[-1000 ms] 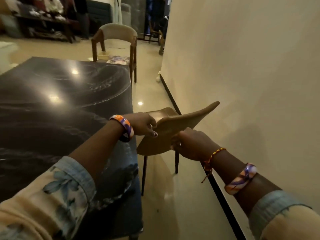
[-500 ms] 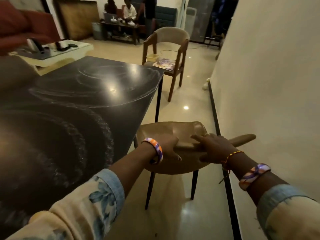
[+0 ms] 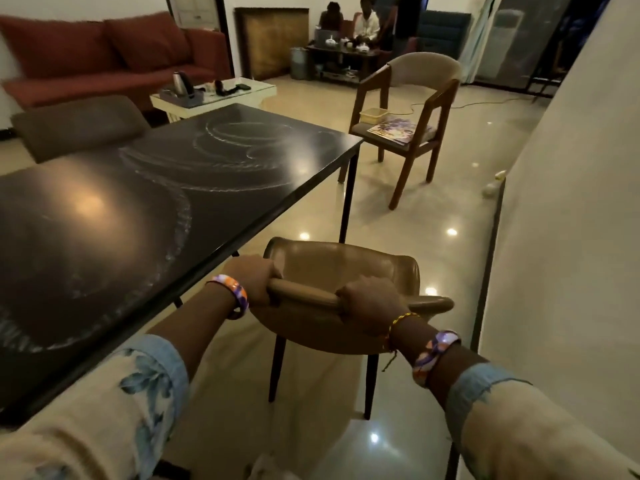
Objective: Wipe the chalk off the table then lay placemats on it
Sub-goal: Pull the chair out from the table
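Note:
A black table (image 3: 104, 244) fills the left of the view, and white chalk swirls (image 3: 221, 147) cover its top. To the right of the table stands a tan leather chair (image 3: 339, 265). My left hand (image 3: 254, 277) and my right hand (image 3: 369, 301) both grip the top of its backrest, left hand nearer the table's edge. Patterned placemats (image 3: 398, 129) lie flat on the seat of a wooden armchair (image 3: 419, 109) past the table's far corner, beside a small yellow tub (image 3: 374, 115).
A cream wall (image 3: 571, 202) runs close along the right, leaving a narrow strip of shiny floor. A second brown chair back (image 3: 76, 126) shows at the table's far left. Beyond are a white coffee table (image 3: 214, 95), a red sofa (image 3: 104, 57) and seated people (image 3: 363, 22).
Both hands have closed around the chair's backrest and the chair has turned upright and squarer to me. My view has swung left, showing more of the room.

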